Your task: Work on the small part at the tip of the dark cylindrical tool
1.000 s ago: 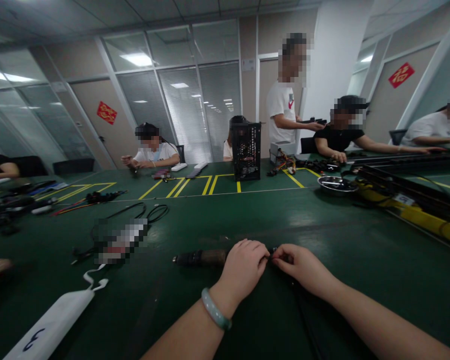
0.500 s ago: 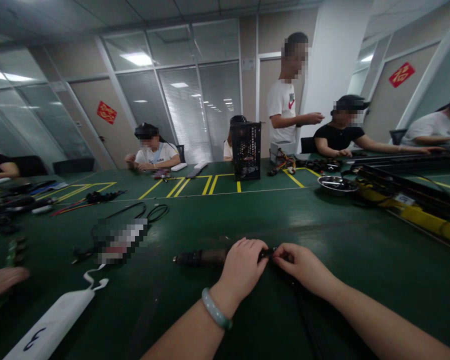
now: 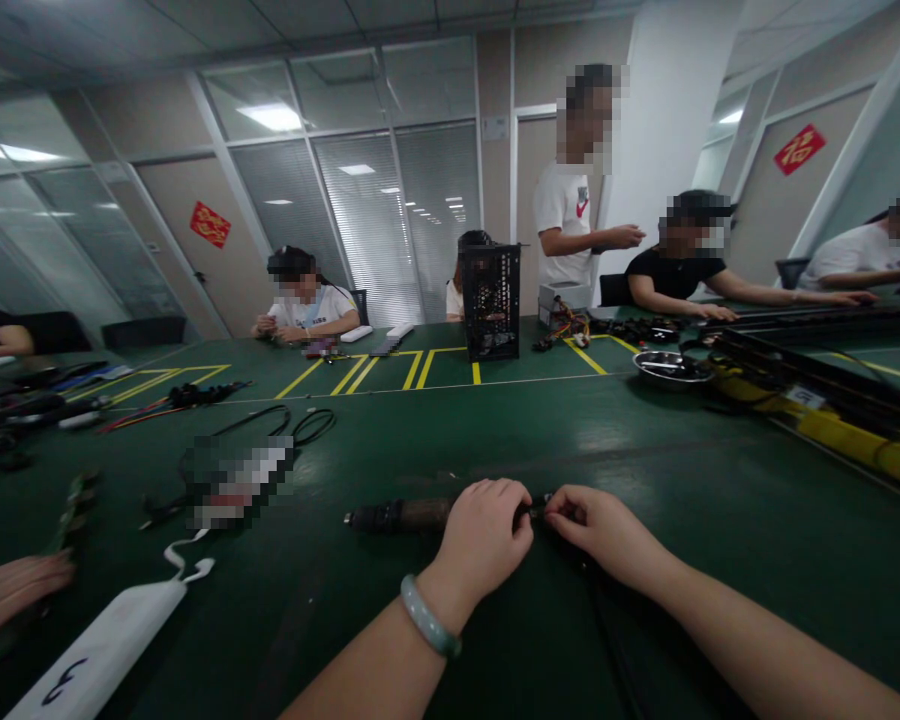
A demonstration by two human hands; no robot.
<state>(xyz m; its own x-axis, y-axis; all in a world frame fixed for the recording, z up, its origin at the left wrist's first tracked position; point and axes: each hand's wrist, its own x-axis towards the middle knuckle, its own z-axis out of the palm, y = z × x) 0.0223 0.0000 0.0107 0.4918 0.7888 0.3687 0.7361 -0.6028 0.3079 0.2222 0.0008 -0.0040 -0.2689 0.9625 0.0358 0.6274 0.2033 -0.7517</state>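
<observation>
Well, at the lower left a co-worker's hand (image 3: pixel 15 588) lies near a white cloth strip (image 3: pixel 97 650) marked with a 3, and above it sits a pixelated item (image 3: pixel 236 480) with black cables. At lower centre, a dark cylindrical tool (image 3: pixel 397 515) stretches across the green bench mat (image 3: pixel 307 620) – its thin black end held between the person's left hand (image 3: pixel 487 530), curled closed, and right hand (image 3: pixel 607 525), fingers pinched. Farther right, toward the upper right, rests a steel bowl (image 3: pixel 671 367).
</observation>
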